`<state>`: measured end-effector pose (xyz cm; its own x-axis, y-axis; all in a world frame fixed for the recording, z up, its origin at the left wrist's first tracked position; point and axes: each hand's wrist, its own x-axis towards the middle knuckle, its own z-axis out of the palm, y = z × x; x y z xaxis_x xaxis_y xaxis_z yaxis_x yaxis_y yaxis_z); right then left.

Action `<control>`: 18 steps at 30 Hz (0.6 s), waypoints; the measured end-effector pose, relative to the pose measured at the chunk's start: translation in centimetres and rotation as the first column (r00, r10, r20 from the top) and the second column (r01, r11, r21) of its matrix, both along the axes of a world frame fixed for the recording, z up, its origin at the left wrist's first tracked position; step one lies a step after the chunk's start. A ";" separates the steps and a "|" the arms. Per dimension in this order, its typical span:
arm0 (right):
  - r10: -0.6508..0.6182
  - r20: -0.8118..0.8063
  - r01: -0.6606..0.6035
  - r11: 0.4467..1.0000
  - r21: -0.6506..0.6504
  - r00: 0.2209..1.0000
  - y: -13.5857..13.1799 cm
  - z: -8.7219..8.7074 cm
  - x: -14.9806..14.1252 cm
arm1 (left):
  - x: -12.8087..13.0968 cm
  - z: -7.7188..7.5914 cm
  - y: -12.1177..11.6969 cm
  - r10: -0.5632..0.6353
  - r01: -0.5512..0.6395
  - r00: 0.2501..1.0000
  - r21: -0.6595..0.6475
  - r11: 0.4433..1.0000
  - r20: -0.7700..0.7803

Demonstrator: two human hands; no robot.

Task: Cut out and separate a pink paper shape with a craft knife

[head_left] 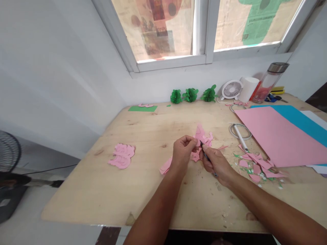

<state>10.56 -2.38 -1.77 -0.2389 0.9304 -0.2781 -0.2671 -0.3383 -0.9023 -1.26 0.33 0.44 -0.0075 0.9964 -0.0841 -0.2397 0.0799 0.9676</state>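
Note:
Between the thumb and fingers of my left hand point(184, 149) is a small pink paper piece point(198, 139), held just above the table. My right hand point(217, 163) is closed around a slim dark pen-like tool point(206, 156); its exact kind is unclear. The tool's tip meets the pink paper close to my left fingertips. Under and around both hands lie pink paper offcuts point(196, 156). Beside my left wrist is a pink strip point(166, 166), partly covered by it. A stack of scalloped pink paper cutouts point(122, 156) rests further left.
Pink and blue sheets point(283, 136) lie at the right, near a white pen point(240, 137), tape rolls and paper scraps point(258, 166). Along the wall stand green paper figures point(190, 95), a small fan point(231, 90), a white cylinder and a glass bottle point(270, 83).

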 end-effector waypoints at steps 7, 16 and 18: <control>-0.013 -0.004 0.013 1.000 0.012 1.000 -0.1 0.2 -0.1 | 0.1 0.2 -0.1 -0.007 0.007 1.000 0.000 1.000 -0.006; -0.033 -0.003 0.033 0.999 0.013 0.999 0.0 0.4 -0.2 | 0.5 0.5 -0.3 0.017 -0.017 1.000 -0.028 0.999 0.006; -0.032 -0.014 0.032 0.999 0.011 0.999 0.0 0.4 -0.2 | 0.5 0.5 -0.3 0.022 -0.022 1.000 -0.029 0.999 0.011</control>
